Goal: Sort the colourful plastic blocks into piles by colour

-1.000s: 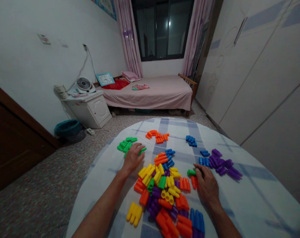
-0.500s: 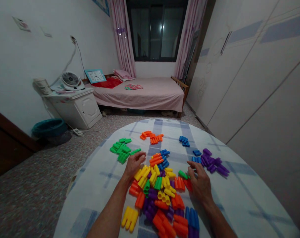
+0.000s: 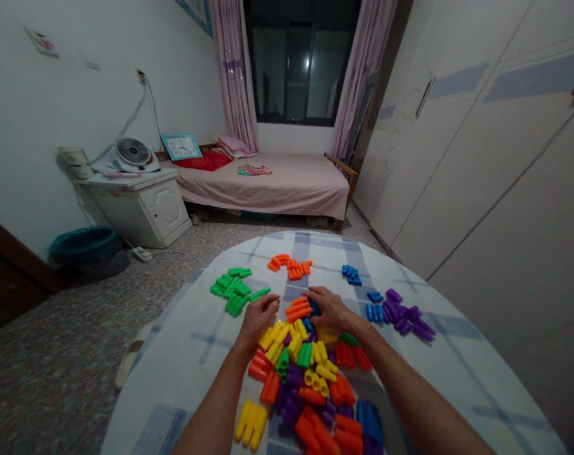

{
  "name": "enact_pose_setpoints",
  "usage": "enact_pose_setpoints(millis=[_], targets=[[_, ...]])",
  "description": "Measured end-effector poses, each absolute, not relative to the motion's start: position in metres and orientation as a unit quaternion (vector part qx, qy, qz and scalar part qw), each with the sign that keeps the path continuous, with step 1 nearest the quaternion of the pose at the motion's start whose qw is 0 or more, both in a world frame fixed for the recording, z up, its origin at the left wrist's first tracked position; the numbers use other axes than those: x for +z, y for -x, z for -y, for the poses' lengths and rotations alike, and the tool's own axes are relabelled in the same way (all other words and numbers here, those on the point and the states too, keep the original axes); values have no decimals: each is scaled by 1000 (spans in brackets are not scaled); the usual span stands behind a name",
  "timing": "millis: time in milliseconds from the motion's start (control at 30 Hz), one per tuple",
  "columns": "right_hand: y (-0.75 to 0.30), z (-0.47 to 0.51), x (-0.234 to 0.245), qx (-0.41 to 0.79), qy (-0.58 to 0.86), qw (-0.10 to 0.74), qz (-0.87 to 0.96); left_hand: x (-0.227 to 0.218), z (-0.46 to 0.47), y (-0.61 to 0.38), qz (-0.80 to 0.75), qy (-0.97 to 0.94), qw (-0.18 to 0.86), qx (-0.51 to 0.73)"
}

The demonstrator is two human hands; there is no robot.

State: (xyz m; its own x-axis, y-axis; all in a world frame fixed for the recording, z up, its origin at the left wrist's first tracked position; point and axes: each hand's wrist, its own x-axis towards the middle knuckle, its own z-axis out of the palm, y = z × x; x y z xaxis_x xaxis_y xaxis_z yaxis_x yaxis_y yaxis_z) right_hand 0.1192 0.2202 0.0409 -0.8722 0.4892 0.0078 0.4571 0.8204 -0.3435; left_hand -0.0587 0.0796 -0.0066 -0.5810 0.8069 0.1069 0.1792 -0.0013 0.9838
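A mixed heap of coloured plastic blocks (image 3: 310, 373) lies on the round table's checked cloth (image 3: 196, 354). My left hand (image 3: 259, 317) rests at the heap's far left edge beside yellow blocks, its fingers curled; whether it holds a piece is hidden. My right hand (image 3: 329, 308) lies across the far end of the heap, over blue and orange blocks (image 3: 299, 309), fingers bent down on them. Sorted groups lie farther out: green blocks (image 3: 231, 292), orange blocks (image 3: 291, 265), blue blocks (image 3: 351, 273) and purple blocks (image 3: 405, 314).
A yellow block (image 3: 250, 423) lies alone near the table's front left. Past the table stand a pink bed (image 3: 277, 180), a white cabinet (image 3: 140, 205) with a fan, a teal basin (image 3: 81, 243) on the floor, and white wardrobes (image 3: 481, 158) on the right.
My right hand has swung left from the heap's right side to the blue and orange blocks at its far end. My left hand drew back from the green group to the heap's edge.
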Motion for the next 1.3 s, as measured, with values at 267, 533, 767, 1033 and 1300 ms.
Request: enact_pose_setpoints(millis=[267, 533, 767, 1033, 1300], targets=[[-144, -266, 21, 197, 286, 123, 929, -16, -84, 61, -658, -369, 256, 605], [-180, -281, 47, 131, 381, 105, 909, -15, -84, 61, -660, -373, 246, 603], [-172, -266, 40, 88, 392, 9, 916, -15, -83, 62, -666, -380, 245, 594], [-151, -275, 37, 6, 459, 88, 884, -14, -83, 62, -664, -382, 236, 598], [-142, -285, 19, 137, 328, 152, 922, -14, -84, 61, -668, -377, 246, 593]])
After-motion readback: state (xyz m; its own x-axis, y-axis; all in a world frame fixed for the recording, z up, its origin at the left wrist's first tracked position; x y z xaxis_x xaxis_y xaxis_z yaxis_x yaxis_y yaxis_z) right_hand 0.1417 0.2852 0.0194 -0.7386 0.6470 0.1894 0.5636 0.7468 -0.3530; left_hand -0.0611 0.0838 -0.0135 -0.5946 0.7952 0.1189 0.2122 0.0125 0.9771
